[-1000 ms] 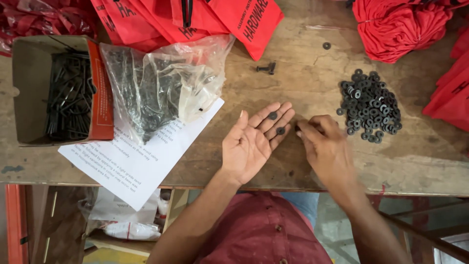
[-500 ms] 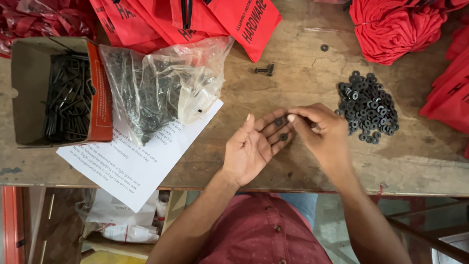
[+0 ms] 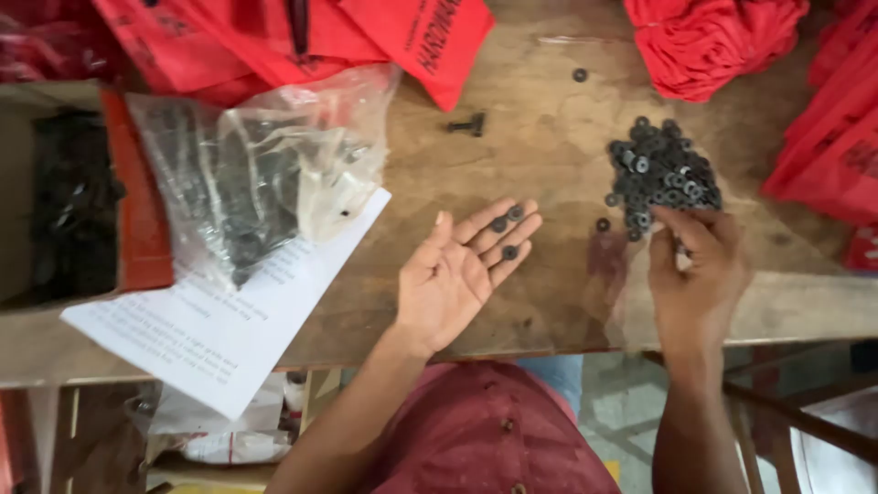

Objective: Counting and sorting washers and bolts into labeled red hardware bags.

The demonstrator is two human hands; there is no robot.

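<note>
My left hand (image 3: 457,274) lies palm up over the wooden table (image 3: 549,155), fingers spread, with three small black washers (image 3: 508,229) resting on the fingertips. My right hand (image 3: 697,274) is at the near edge of a pile of black washers (image 3: 663,178), fingers curled down and pinching among them; what the fingers hold is hidden. One loose washer (image 3: 603,224) lies between the two hands.
A clear plastic bag of black screws (image 3: 247,183) lies on a white printed sheet (image 3: 229,320). A cardboard box of dark screws (image 3: 69,201) sits at the left. Red bags (image 3: 366,37) and red cloth (image 3: 713,41) line the far side. A single black bolt (image 3: 468,123) lies apart.
My right hand left my left palm and moved right to the washer pile. My left hand stays open; it now carries three washers instead of two.
</note>
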